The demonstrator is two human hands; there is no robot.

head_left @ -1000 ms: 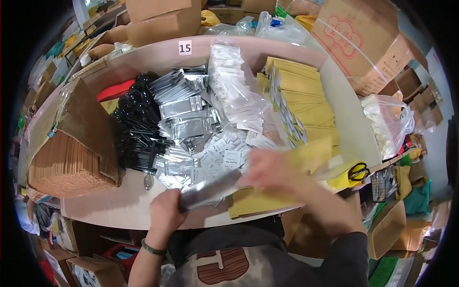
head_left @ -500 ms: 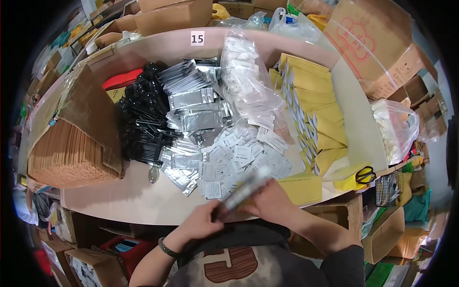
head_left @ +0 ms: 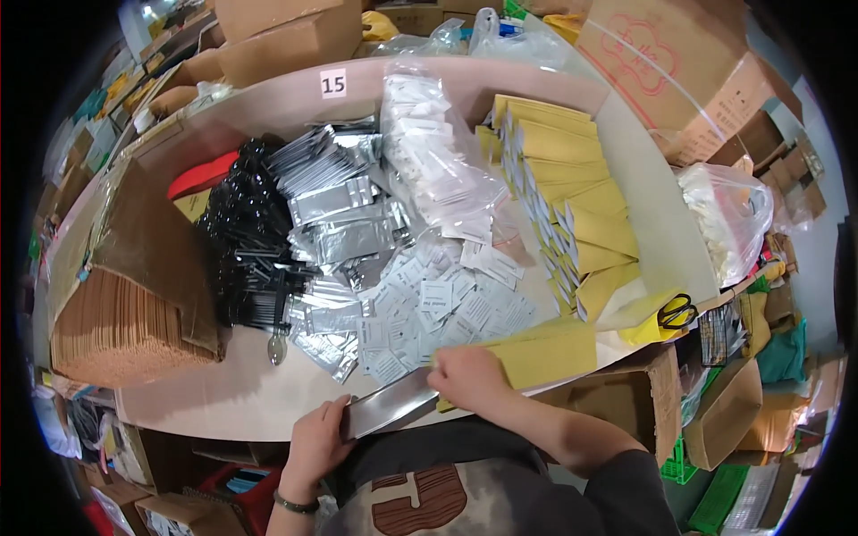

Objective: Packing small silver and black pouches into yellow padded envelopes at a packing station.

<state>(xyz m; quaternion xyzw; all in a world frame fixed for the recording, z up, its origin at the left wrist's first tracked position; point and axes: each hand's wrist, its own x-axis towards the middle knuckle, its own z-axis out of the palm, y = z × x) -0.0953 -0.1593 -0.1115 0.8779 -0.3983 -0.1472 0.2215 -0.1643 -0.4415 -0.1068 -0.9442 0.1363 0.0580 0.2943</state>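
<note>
Your left hand [head_left: 319,438] grasps the left end of a silver pouch [head_left: 390,406] at the lower middle of the frame, and your right hand [head_left: 469,377], curled closed, grips its right end, over the left part of a yellow envelope [head_left: 550,350]. The pouch looks light, smooth and a little slippery, probably thin and easily creased, so its two ends seem the safest places to pinch.

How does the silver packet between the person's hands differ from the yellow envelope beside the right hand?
Colour: the packet is shiny silver, the envelope dull yellow. Width: the packet looks narrower than the envelope. State: the left hand and right hand hold the packet; the envelope lies on the table. Both look long and straight-edged.
</note>
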